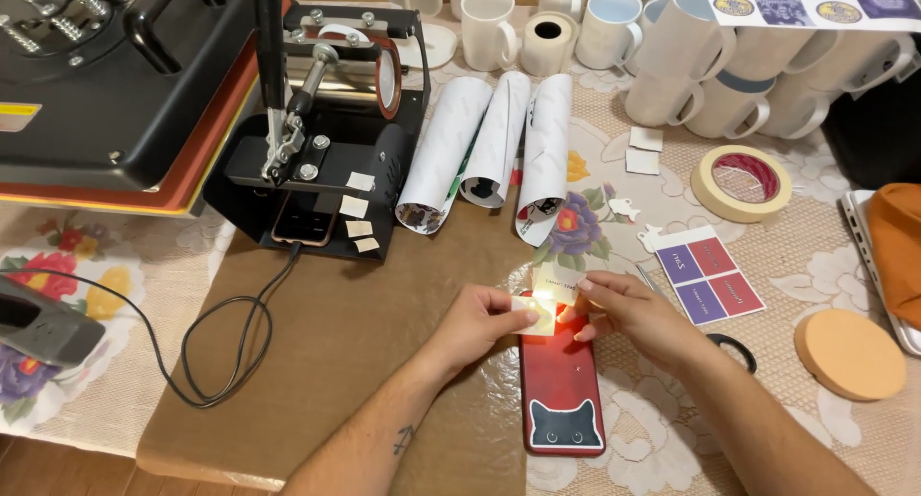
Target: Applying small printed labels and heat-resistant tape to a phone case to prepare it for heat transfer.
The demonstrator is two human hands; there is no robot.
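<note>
I'm looking down at what is reading as a home craft workshop for printing on mugs, set up on a household table. A floral lace tablecloth (825, 256) is covering the table (58, 467), with brown paper (345, 342) lying over its middle. A black mug press (321, 131) is standing at the back, beside a larger flat heat press (115, 83). Rows of blank white mugs (672, 64) are crowding the far edge. Rolled printed sheets (499, 141), a roll of masking tape (741, 181), a sheet of coloured stickers (708, 273) and a cork coaster (849, 352) are lying about. At the right edge something is showing that is possibly a laptop (868, 256); it is cut off by the frame.
</note>
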